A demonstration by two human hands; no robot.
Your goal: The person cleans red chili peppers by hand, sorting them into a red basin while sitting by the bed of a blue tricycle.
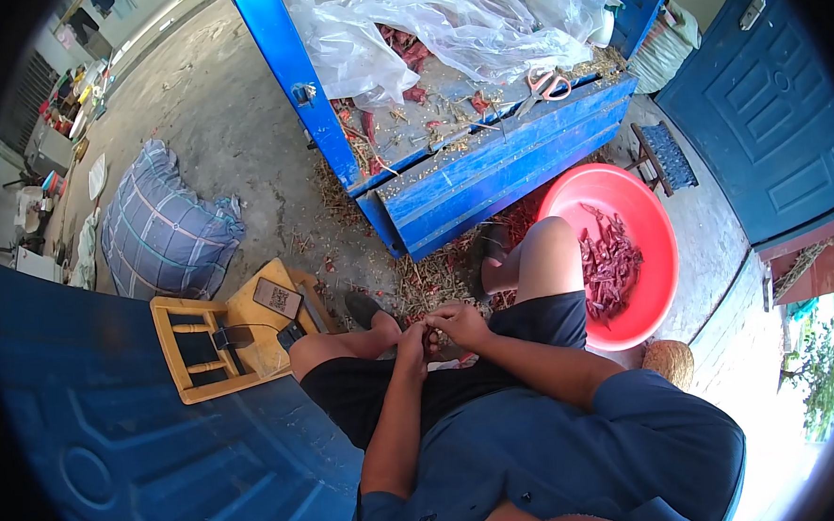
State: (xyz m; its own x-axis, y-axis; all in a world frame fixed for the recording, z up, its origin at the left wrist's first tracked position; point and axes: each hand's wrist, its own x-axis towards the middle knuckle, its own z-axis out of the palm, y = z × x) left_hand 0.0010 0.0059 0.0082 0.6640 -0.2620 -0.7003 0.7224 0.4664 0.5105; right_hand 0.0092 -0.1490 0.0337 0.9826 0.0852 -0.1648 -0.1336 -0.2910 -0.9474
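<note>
My left hand and my right hand meet over my lap, fingers closed and pinched together. Something small and dark, perhaps a dried chili, is between them, too small to make out. A pink-red basin stands on the floor beside my knee, with dark red dried chilies in it. In front of me, a blue metal cart bed carries loose red chilies, stems and seeds under clear plastic sheeting. Scissors with pinkish handles lie near its edge.
A wooden chair holding a phone stands left. Beyond it is a plaid cloth bundle. Stems litter the floor by my feet. A small stool stands behind the basin, near a blue door.
</note>
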